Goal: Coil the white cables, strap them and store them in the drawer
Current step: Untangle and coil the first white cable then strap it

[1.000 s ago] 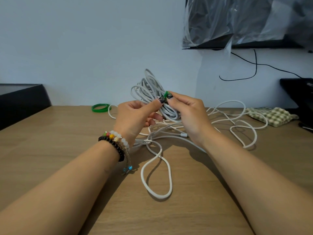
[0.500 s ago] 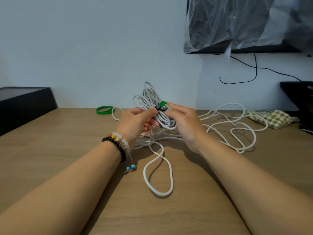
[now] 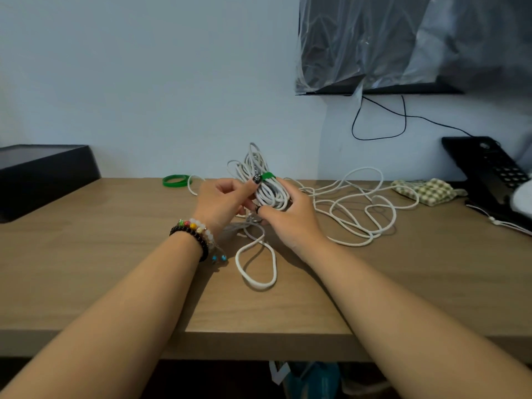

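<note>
A coiled bundle of white cable (image 3: 260,180) is held upright above the wooden table (image 3: 115,254), between both hands. It is gripped by the left hand (image 3: 221,204), whose thumb is pressed on a green strap (image 3: 267,176) wrapped round the bundle. The bundle's lower part is clasped by the curled fingers of the right hand (image 3: 290,217). Loose white cable (image 3: 362,208) is spread on the table to the right. A green band (image 3: 175,180) is seen near the wall, and a checked cloth (image 3: 426,190) far right.
</note>
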A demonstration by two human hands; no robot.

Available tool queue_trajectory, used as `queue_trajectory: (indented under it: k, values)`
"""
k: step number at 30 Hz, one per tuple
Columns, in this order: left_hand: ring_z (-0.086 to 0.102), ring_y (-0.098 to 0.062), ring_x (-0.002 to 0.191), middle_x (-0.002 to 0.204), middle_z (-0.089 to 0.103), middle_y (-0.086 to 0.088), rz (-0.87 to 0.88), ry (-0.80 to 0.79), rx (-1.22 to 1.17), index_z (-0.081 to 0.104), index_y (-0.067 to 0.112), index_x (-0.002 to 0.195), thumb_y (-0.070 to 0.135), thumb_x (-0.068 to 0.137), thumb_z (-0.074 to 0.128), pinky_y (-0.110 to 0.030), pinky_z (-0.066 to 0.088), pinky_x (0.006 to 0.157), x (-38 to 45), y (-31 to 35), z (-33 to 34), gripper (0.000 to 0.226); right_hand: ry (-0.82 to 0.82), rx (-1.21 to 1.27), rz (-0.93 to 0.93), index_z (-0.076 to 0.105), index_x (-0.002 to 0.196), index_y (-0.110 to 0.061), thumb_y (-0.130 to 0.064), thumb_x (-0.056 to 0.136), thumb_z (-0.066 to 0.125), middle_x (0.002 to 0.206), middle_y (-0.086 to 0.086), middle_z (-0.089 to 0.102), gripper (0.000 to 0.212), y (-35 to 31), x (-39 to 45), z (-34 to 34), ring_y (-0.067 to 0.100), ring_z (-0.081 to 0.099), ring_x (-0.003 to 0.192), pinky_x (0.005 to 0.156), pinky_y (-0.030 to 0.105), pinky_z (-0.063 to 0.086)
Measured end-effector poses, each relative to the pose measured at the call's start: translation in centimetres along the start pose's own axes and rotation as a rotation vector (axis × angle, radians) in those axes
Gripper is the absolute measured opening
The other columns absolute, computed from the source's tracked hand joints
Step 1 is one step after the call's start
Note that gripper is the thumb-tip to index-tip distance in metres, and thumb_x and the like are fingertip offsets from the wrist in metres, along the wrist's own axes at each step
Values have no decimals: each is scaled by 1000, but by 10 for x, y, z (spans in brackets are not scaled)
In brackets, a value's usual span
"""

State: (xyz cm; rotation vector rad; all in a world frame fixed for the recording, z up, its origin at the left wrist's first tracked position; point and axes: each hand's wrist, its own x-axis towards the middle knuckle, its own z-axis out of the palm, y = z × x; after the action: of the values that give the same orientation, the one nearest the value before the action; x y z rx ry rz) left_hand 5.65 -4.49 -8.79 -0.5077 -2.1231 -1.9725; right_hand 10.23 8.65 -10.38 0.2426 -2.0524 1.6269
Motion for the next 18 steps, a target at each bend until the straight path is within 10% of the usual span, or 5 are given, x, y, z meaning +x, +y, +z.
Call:
queue_trajectory:
  k: [3,8,13,18]
  values:
    - [59,-4,47,63,70,-5,-12,-21,-21,67,6,71,13,91,64,-13,45,49,-14,1,5,22,37,1,0,65,104,-30,3,74,67,92,-15,68,44,-5,-13,-8,-1,63,86,72,16,51]
    - [66,-7,75,85,74,1,-78,4,-39,67,12,92,9,92,60,-17,50,62,-36,-2,0,8,68,-53,151,62,86,-52,-7,67,69,89,-17,69,50,-7,-35,-17,12,65,87,79,39,57]
    - [57,-18,112,125,58,-3,-190,-46,61,51,12,132,20,96,58,-33,47,97,-65,1,-10,38,39,-71,221,59,96,-47,-8,67,73,98,-19,65,50,-14,-59,-24,15,64,98,86,47,56]
    - [43,-15,129,141,44,-3,-158,-140,199,31,10,148,17,97,56,-20,33,97,-103,15,-9,57,52,-130,227,63,120,-23,1,74,72,101,-11,64,53,-26,-79,-33,15,61,100,91,38,54]
